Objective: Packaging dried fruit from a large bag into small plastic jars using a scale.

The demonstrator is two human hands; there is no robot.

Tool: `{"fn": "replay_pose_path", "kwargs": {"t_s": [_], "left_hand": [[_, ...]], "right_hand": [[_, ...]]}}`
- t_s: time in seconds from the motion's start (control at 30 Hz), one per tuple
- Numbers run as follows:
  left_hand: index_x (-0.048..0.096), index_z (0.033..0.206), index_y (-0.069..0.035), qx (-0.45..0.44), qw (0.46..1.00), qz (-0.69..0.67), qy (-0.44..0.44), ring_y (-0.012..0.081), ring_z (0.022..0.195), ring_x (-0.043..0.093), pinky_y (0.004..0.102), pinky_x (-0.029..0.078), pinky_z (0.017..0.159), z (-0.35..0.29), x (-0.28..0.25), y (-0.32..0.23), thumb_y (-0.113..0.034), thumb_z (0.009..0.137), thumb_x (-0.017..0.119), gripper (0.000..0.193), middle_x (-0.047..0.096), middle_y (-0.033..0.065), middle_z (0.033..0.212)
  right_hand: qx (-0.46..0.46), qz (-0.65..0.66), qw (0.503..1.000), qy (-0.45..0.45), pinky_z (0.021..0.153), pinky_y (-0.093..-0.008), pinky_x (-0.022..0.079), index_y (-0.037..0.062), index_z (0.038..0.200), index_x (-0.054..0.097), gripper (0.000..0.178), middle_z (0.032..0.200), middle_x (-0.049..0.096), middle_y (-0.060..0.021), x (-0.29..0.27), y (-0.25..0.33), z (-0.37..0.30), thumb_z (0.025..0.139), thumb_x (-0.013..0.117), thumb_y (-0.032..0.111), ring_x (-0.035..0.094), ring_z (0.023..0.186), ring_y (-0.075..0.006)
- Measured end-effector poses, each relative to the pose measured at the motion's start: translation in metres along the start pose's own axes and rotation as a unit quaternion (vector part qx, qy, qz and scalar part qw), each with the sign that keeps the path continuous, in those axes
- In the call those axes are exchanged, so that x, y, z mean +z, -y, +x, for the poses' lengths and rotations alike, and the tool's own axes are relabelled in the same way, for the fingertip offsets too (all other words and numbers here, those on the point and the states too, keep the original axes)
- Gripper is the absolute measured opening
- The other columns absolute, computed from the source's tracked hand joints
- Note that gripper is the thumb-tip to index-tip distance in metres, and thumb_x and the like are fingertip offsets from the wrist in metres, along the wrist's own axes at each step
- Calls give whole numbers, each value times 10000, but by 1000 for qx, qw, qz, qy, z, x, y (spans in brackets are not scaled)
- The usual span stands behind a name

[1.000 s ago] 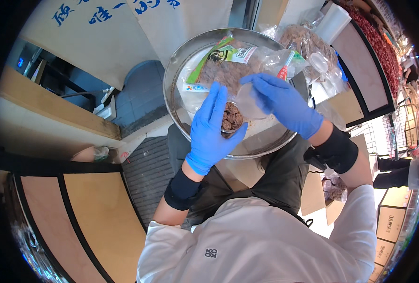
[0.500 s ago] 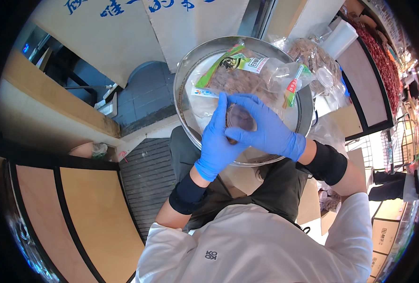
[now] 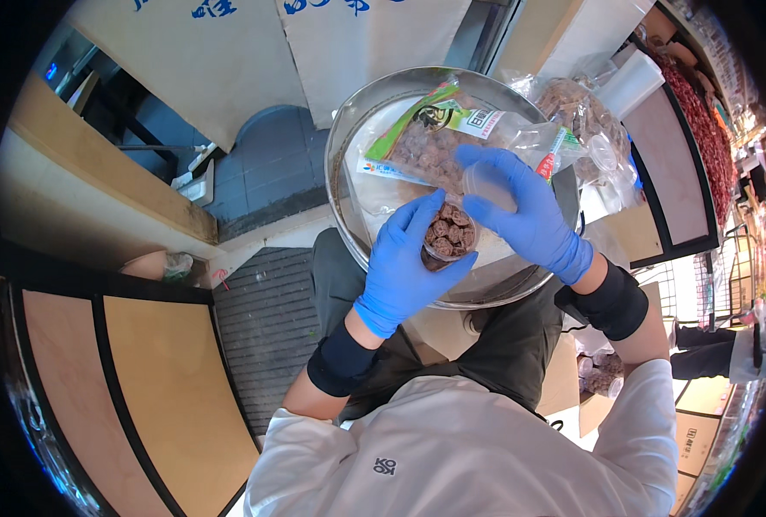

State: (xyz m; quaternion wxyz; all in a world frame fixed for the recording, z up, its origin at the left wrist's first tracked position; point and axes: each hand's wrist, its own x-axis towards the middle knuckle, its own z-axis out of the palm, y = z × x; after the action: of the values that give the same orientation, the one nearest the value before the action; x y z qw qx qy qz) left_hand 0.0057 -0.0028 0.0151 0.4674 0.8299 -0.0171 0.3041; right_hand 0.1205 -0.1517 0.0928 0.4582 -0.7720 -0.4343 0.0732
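Observation:
My left hand (image 3: pixel 413 263), in a blue glove, is wrapped round a small clear plastic jar (image 3: pixel 449 237) full of brown, wrinkled dried pieces. The jar's mouth is uncovered and faces up. Just right of it, my right hand (image 3: pixel 529 211), gloved too, grips a clear round lid (image 3: pixel 489 187) between thumb and fingers, apart from the jar. Both hands are over a large round metal pan (image 3: pixel 342 194). In the pan lies a printed plastic bag (image 3: pixel 426 151) with green edges, holding more of the brown pieces.
Right of the pan, a large clear bag (image 3: pixel 585 112) of brown dried goods sits beside a white plastic roll (image 3: pixel 631 84). Filled jars (image 3: pixel 603 370) stand low by my right leg. A wooden panel cabinet (image 3: pixel 176 388) is at left, and a bin of red dried goods (image 3: pixel 702 129) at far right.
My right hand has lifted the lid off the jar and moved up and right with it. The brown pieces inside now show. My left hand still holds the jar.

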Motion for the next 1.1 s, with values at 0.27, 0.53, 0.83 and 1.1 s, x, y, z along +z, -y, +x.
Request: {"fn": "replay_pose_path", "kwargs": {"t_s": [0.27,0.53,0.83,1.1], "left_hand": [[556,1319,-10,25,999,26,19,368,1056,619,432,509,912,1,-1,8,-307,706,835,736,594,201,1207],[490,1394,-37,26,999,-5,27,377,1164,590,414,483,987,3,-2,3,-293,721,838,800,538,225,1323],[615,1287,-82,220,965,133,50,368,1246,521,442,443,1035,22,-2,-3,-248,764,793,577,511,167,1395],[687,1117,-57,199,975,84,48,335,1147,588,423,504,950,15,1,4,-216,752,799,414,621,130,1202]], "right_hand": [[33,30,999,2,989,-347,450,63,1330,550,542,1208,603,-122,4,-2,-3,851,734,238,577,1133,-207],[149,303,941,5,1009,-330,441,79,1314,562,383,1266,597,-116,13,-19,-1,950,604,192,582,1153,-205],[160,586,795,-8,1064,-389,427,74,1302,506,353,1351,544,-128,4,-57,-15,996,497,249,538,1244,-256],[208,585,784,-13,1073,-420,433,55,1316,478,331,1349,530,-154,0,-54,-23,1017,445,193,524,1261,-293]]}}
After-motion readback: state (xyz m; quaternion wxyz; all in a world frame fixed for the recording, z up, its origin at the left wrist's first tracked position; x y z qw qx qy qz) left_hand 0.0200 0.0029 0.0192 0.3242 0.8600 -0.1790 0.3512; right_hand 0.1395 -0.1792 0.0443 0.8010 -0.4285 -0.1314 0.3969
